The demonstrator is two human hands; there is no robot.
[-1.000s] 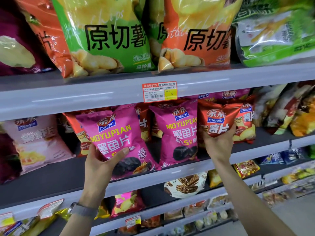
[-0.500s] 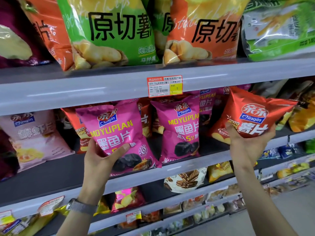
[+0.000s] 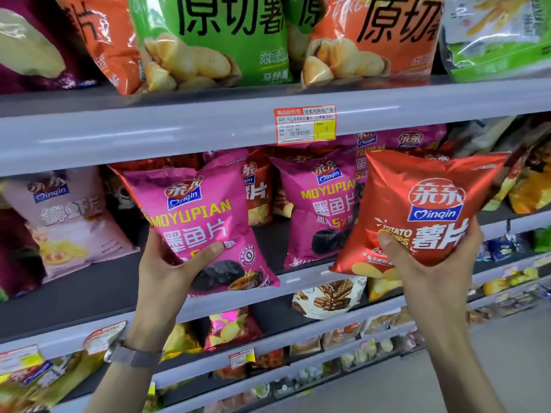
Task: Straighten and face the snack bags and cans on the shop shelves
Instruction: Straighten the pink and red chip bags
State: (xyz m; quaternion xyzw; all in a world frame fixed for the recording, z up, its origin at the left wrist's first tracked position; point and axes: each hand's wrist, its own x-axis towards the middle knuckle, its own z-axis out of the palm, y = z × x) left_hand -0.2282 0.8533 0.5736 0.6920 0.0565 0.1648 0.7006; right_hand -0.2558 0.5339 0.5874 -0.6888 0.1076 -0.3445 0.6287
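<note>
Far left on the middle shelf [image 3: 89, 290] there's a pale pink Qinqin bag [image 3: 68, 222] leaning back, a bit washed out and sitting apart from the rest. Next over, the left hand [image 3: 167, 272] is wrapped around the lower edge of a magenta MOYUPIAN bag [image 3: 205, 222], thumb pressed across the front, fingers hidden behind it; the bag is tilted with its top leaning left, front facing out, glossy and puffy with yellow lettering and dark chips printed near the bottom, its bottom edge hanging just past the shelf lip. There's a mesh-band watch [image 3: 131, 354] on that wrist. Behind it are red bags, mostly hidden. A second magenta bag [image 3: 319, 210] stands on the shelf roughly upright, under the orange price tag [image 3: 305, 124] on the shelf edge above. On the right, the right hand [image 3: 429, 260] grips a shiny red potato chip bag [image 3: 423, 207] from below, thumb on the front, holding it out in front of the shelf, tilted a little, label facing the camera and partly covering that second magenta bag.
</note>
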